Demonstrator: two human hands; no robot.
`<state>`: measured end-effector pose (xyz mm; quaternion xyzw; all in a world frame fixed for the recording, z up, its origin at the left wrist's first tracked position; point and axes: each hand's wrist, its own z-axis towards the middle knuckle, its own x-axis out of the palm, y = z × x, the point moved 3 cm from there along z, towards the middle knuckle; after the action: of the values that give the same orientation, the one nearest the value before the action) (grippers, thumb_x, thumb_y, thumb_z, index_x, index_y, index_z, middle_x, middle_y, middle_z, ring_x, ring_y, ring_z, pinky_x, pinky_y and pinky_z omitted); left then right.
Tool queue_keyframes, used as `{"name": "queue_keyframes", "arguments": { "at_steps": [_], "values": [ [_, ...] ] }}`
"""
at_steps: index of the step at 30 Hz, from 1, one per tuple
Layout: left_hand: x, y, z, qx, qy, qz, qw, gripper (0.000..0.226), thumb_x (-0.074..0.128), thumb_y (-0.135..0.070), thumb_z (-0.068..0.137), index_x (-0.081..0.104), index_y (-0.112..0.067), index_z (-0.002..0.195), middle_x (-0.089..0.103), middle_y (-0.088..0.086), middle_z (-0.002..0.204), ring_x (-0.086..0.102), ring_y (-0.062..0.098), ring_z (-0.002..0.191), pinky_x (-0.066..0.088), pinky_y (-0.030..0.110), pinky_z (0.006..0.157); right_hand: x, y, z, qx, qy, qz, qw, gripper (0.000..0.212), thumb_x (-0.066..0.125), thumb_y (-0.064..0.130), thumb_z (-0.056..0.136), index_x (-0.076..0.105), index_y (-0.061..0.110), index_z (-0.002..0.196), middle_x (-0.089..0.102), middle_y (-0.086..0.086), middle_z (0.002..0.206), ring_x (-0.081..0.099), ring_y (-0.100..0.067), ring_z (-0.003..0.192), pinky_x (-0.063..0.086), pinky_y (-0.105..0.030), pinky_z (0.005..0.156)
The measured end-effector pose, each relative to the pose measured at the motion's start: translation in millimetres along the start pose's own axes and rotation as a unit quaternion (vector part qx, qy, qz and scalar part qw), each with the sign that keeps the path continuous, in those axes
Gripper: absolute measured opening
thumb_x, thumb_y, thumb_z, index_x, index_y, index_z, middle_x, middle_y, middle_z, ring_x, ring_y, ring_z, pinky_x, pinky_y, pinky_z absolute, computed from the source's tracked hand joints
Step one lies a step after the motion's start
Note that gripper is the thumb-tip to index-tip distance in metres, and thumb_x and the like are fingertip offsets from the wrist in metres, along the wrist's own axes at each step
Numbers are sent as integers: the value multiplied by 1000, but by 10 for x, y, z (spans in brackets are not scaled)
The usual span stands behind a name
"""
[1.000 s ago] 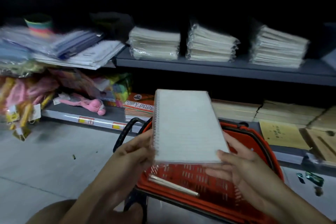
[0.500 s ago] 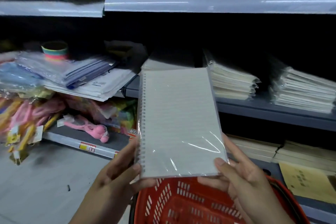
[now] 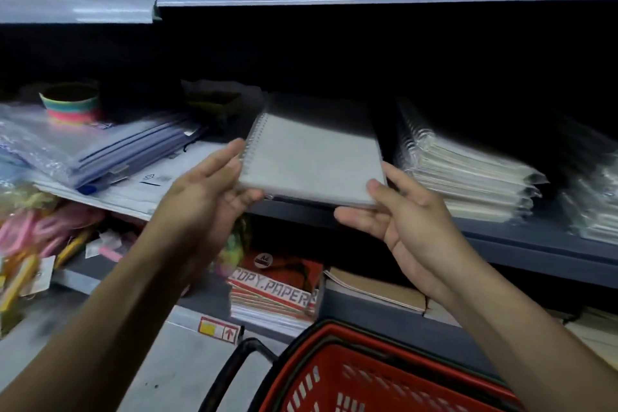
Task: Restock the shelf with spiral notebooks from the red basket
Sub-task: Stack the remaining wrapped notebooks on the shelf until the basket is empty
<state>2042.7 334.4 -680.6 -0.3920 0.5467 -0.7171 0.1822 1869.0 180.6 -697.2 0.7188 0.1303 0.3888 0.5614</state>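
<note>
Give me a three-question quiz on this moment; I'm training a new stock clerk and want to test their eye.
1. True or false: both hands hold the spiral notebook.
2. On which side of the notebook is its spiral binding: A left, B right?
3. What lies on the shelf just right of the held notebook?

Key
1. True: left hand and right hand grip its near corners.
2. A.
3. A stack of wrapped notebooks.

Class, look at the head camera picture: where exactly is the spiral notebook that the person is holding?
The spiral notebook is centre frame, held between the left hand and right hand at the middle shelf's front edge, just left of the stack of wrapped notebooks.
</note>
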Motion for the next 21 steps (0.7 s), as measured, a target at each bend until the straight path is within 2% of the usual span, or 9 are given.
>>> {"name": "queue_keyframes", "arguments": {
  "at_steps": [4, 6, 7, 9, 11, 13, 15, 18, 21],
  "values": [
    [88, -5, 244, 11, -24, -27, 999, 34, 50, -4, 101, 56, -5, 135, 76, 0, 105, 75, 9, 88, 58, 18, 70, 62, 71, 231, -33, -56, -38, 997, 57, 60, 13, 100, 35, 10, 152, 64, -11, 130, 78, -30, 79, 56, -40, 98],
    [91, -3, 285, 24, -55, -29, 998, 33, 55, -7, 99, 58, -4, 132, 77, 2, 102, 75, 15, 92, 59, 22, 72, 77, 97, 235, -58, -81, -88, 991, 56, 65, 23, 98, 41, 14, 148, 70, -8, 117, 78, -28, 73, 52, -42, 102],
    [88, -9, 273, 35, -69, -17, 997, 34, 59, -10, 98, 58, -6, 132, 75, 5, 107, 75, 18, 96, 59, 24, 74, 71, 99, 195, -74, -91, -113, 987, 55, 67, 28, 96, 45, 15, 145, 76, -8, 103, 78, -27, 71, 53, -41, 101],
    [37, -12, 198, 67, -90, 54, 992, 38, 66, -17, 94, 60, -13, 131, 71, 6, 118, 74, 18, 99, 60, 28, 76, 47, 87, 58, -109, -104, -148, 977, 55, 72, 33, 91, 50, 17, 139, 79, -5, 82, 77, -25, 67, 59, -28, 83],
    [2, -1, 80, 98, -112, 162, 976, 40, 73, -23, 89, 64, -20, 128, 73, -1, 114, 76, 13, 87, 62, 30, 71, 22, 71, -77, -142, -114, -169, 969, 50, 74, 29, 89, 54, 17, 133, 78, -4, 79, 76, -24, 62, 56, -14, 62],
    [3, 18, -3, 113, -140, 222, 958, 37, 75, -28, 86, 68, -27, 123, 77, -3, 99, 74, 13, 72, 62, 29, 66, 3, 37, -109, -163, -126, -170, 964, 39, 74, 24, 90, 60, 15, 126, 77, -6, 76, 75, -25, 59, 58, -21, 57],
    [26, 32, 15, 129, -159, 231, 951, 32, 76, -29, 86, 71, -28, 118, 77, 0, 93, 71, 13, 67, 56, 19, 56, -6, 12, -45, -182, -148, -169, 957, 28, 72, 21, 92, 66, 13, 118, 75, -7, 72, 74, -26, 56, 62, -31, 59],
    [69, 41, 184, 135, -166, 222, 951, 30, 77, -26, 86, 73, -25, 116, 75, 5, 97, 64, 11, 65, 49, 12, 52, 32, 1, 106, -207, -182, -162, 948, 21, 72, 18, 92, 69, 12, 112, 72, -8, 64, 71, -26, 52, 63, -42, 61],
    [117, 79, 388, 137, -160, 218, 953, 32, 76, -24, 87, 72, -21, 118, 73, 1, 106, 58, 4, 58, 53, 18, 54, 88, -15, 263, -210, -213, -152, 942, 25, 71, 17, 93, 69, 9, 116, 69, -7, 59, 69, -26, 48, 62, -43, 55]
  ]
}}
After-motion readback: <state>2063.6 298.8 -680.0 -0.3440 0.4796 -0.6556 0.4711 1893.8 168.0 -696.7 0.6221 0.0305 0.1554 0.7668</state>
